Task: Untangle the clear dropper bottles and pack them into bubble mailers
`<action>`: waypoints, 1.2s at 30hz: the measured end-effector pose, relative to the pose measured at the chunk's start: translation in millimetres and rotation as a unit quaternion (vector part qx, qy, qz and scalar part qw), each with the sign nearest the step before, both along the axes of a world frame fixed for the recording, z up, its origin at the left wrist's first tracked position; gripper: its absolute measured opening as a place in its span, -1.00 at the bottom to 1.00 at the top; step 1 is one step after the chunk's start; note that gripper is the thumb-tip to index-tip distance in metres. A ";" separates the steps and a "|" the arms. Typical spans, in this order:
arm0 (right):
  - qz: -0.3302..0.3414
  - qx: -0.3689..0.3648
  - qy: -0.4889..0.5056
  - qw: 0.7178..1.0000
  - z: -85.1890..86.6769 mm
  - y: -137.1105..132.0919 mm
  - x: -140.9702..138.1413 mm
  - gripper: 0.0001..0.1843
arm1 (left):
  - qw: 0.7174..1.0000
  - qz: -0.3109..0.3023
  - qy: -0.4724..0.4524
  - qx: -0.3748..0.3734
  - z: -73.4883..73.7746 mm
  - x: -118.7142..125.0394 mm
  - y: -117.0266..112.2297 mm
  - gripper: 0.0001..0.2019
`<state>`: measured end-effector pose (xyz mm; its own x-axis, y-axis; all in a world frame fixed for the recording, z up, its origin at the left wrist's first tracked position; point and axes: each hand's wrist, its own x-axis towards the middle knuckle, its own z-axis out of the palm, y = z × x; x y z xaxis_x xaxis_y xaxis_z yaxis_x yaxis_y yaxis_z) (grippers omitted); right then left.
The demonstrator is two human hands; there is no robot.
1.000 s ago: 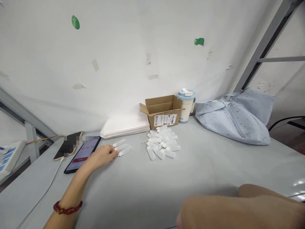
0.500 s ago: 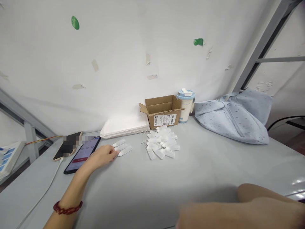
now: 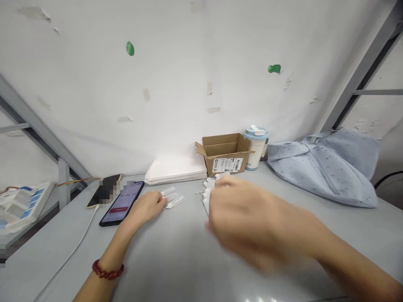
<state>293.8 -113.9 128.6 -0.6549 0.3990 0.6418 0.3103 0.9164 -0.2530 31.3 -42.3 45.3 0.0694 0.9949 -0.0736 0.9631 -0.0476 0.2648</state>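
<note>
My left hand (image 3: pixel 150 206) rests on the table with its fingers curled together at the near ends of three small translucent white plastic pieces (image 3: pixel 176 202). These lie side by side, with thin strings at the hand's end; what the fingertips grip is hidden. My right hand (image 3: pixel 255 222), smeared by motion, hangs in front of a pile of similar translucent pieces (image 3: pixel 208 183) and covers most of it. Its fingers look bent in, but whether they hold anything does not show.
Behind the pile stand an open cardboard box (image 3: pixel 228 163) and a lidded cup (image 3: pixel 255 147). A white stack (image 3: pixel 176 170) lies left of the box. Two phones (image 3: pixel 121 205), a charging cable (image 3: pixel 74 253) and a power strip (image 3: pixel 30 209) are at left; a blue cloth bag (image 3: pixel 321 172) is at right.
My right hand has swung from the lower right up and left, to the front of the pile. The left hand stays beside the three pieces. The whole view has shifted slightly.
</note>
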 end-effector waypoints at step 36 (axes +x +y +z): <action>-0.103 0.192 0.020 0.976 -80.9 21.8 33.3 -0.70 | 0.974 -0.160 -0.100 0.123 -48.1 -7.3 29.3 -0.53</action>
<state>327.1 -92.1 47.6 -0.5580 0.2448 0.7929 0.4945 0.8654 0.0809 24.0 -13.0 -2.8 0.3672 0.9056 0.2120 0.8192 -0.4229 0.3874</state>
